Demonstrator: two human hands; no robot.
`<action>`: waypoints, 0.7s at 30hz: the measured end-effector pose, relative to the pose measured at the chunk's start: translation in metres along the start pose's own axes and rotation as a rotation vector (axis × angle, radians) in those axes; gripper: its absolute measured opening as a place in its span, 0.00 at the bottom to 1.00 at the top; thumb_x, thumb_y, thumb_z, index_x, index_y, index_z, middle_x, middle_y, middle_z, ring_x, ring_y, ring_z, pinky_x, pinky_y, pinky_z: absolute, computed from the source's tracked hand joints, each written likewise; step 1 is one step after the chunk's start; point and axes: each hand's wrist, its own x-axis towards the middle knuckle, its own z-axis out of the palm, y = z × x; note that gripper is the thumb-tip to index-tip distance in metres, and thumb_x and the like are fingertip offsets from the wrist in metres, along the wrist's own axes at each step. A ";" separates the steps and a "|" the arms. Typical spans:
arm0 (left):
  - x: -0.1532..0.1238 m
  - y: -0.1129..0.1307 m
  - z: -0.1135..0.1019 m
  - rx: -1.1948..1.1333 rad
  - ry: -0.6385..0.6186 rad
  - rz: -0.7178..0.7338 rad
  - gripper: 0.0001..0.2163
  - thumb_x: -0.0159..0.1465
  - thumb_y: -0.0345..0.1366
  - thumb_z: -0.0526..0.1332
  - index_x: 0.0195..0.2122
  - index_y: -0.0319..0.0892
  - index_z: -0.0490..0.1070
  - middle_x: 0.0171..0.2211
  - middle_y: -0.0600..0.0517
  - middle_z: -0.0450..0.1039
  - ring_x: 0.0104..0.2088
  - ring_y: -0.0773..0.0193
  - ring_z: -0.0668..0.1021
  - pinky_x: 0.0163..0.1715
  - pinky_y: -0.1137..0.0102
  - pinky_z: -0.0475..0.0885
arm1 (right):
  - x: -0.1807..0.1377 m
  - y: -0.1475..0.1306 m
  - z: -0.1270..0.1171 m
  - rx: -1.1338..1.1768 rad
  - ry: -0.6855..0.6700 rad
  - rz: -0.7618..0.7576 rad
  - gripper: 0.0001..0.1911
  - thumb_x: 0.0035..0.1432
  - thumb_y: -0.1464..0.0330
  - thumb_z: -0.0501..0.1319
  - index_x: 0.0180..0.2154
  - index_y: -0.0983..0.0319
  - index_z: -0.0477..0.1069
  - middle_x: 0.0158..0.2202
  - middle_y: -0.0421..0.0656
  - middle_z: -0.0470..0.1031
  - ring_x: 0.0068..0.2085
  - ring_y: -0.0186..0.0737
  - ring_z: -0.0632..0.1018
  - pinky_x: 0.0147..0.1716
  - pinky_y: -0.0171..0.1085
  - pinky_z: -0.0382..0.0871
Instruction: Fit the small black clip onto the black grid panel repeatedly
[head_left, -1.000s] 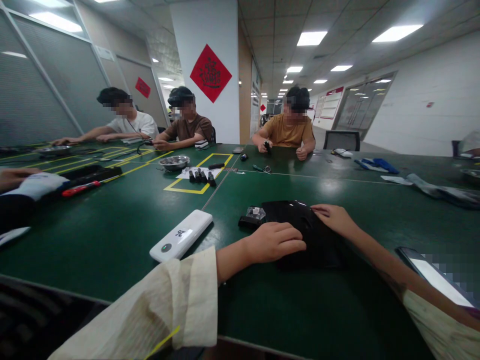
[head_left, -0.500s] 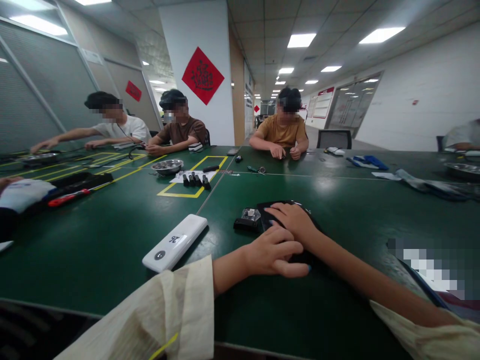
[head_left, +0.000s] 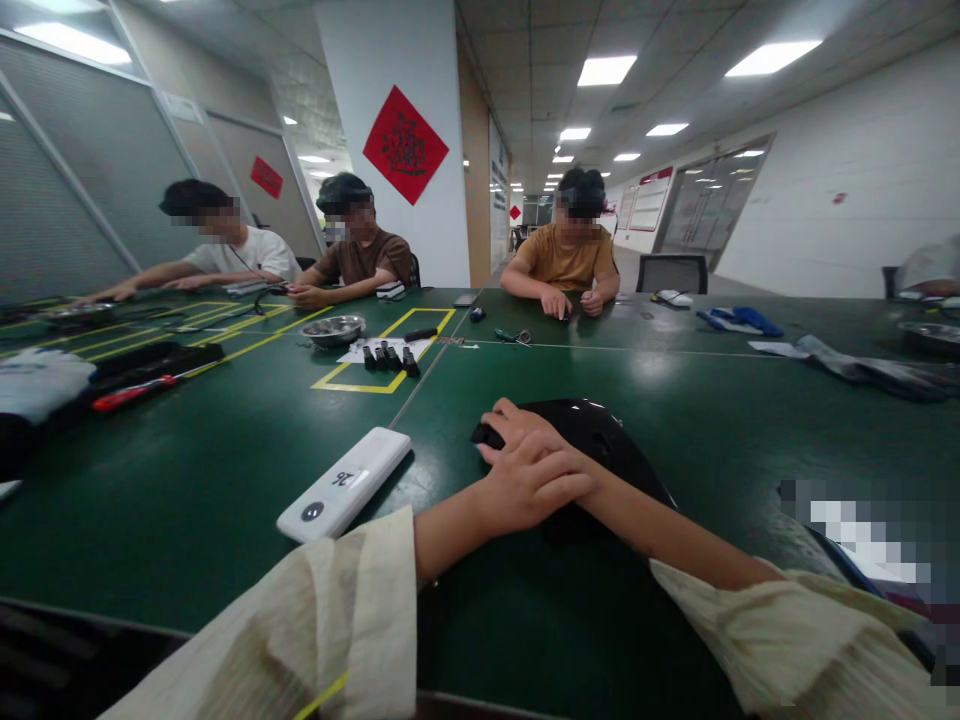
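A glossy black curved panel (head_left: 611, 440) lies on the green table in front of me, partly under my hands. My right hand (head_left: 517, 425) reaches across to the panel's left end, its fingers bent round a small black block (head_left: 487, 436). Whether the block is lifted cannot be seen. My left hand (head_left: 531, 485) lies across the right wrist, fingers loosely stretched, with no object visible in it. The small clear bag near the block is hidden now.
Left of my hands lies a white power bank (head_left: 346, 483). Farther off are several black parts (head_left: 390, 357), a metal bowl (head_left: 334, 331) and green-handled pliers (head_left: 512, 336). A red-handled tool (head_left: 133, 394) lies left. Several people sit round the table.
My right hand has moved left off the panel onto the small black block, uncovering more of the panel. My left hand has shifted slightly left and up against the right wrist.
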 end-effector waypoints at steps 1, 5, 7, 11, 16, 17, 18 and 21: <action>0.000 -0.001 0.000 -0.020 -0.042 0.031 0.12 0.66 0.32 0.46 0.43 0.45 0.68 0.40 0.51 0.71 0.38 0.62 0.67 0.39 0.65 0.63 | 0.002 0.002 -0.002 0.024 0.050 0.060 0.16 0.62 0.59 0.46 0.42 0.54 0.70 0.37 0.41 0.72 0.36 0.38 0.75 0.34 0.37 0.68; -0.001 -0.003 0.000 -0.063 -0.095 0.147 0.11 0.66 0.32 0.47 0.45 0.48 0.65 0.43 0.52 0.71 0.42 0.63 0.68 0.40 0.66 0.61 | 0.008 0.019 -0.022 0.628 0.145 0.381 0.22 0.62 0.60 0.42 0.29 0.66 0.68 0.27 0.46 0.72 0.28 0.36 0.75 0.26 0.33 0.67; -0.002 -0.004 0.000 -0.055 -0.105 0.187 0.12 0.65 0.31 0.48 0.46 0.50 0.64 0.44 0.52 0.70 0.41 0.64 0.69 0.39 0.67 0.61 | 0.005 0.031 -0.039 1.037 0.143 0.513 0.20 0.61 0.63 0.43 0.26 0.66 0.65 0.21 0.44 0.71 0.22 0.33 0.73 0.20 0.31 0.65; -0.002 -0.004 0.002 -0.033 -0.122 0.192 0.12 0.65 0.30 0.47 0.47 0.49 0.64 0.43 0.52 0.71 0.37 0.66 0.69 0.37 0.67 0.60 | -0.015 0.058 -0.080 1.039 -0.009 0.641 0.15 0.58 0.64 0.49 0.24 0.65 0.65 0.15 0.42 0.68 0.16 0.31 0.69 0.16 0.28 0.62; 0.005 0.000 0.001 -0.050 -0.122 0.098 0.11 0.65 0.31 0.45 0.44 0.42 0.65 0.39 0.51 0.72 0.36 0.66 0.69 0.37 0.68 0.60 | -0.036 0.080 -0.104 0.533 -0.302 0.790 0.18 0.58 0.61 0.50 0.24 0.67 0.66 0.11 0.44 0.65 0.14 0.34 0.69 0.14 0.30 0.62; 0.006 0.001 0.000 -0.042 -0.138 0.087 0.11 0.65 0.31 0.45 0.44 0.42 0.65 0.38 0.51 0.73 0.36 0.66 0.69 0.37 0.69 0.60 | -0.038 0.082 -0.104 0.504 -0.338 0.802 0.18 0.58 0.61 0.50 0.26 0.68 0.67 0.11 0.44 0.66 0.15 0.35 0.70 0.14 0.30 0.63; 0.007 0.002 -0.001 -0.034 -0.152 0.081 0.12 0.65 0.30 0.45 0.43 0.42 0.65 0.38 0.51 0.73 0.36 0.66 0.69 0.37 0.69 0.60 | -0.038 0.083 -0.104 0.501 -0.367 0.804 0.18 0.58 0.61 0.50 0.27 0.68 0.67 0.12 0.44 0.66 0.15 0.35 0.71 0.15 0.30 0.64; 0.009 0.003 -0.003 -0.019 -0.153 0.058 0.12 0.65 0.31 0.45 0.42 0.42 0.66 0.38 0.51 0.73 0.36 0.66 0.69 0.37 0.69 0.61 | -0.039 0.082 -0.101 0.559 -0.436 0.779 0.16 0.58 0.60 0.51 0.30 0.67 0.66 0.13 0.44 0.68 0.17 0.36 0.72 0.17 0.30 0.67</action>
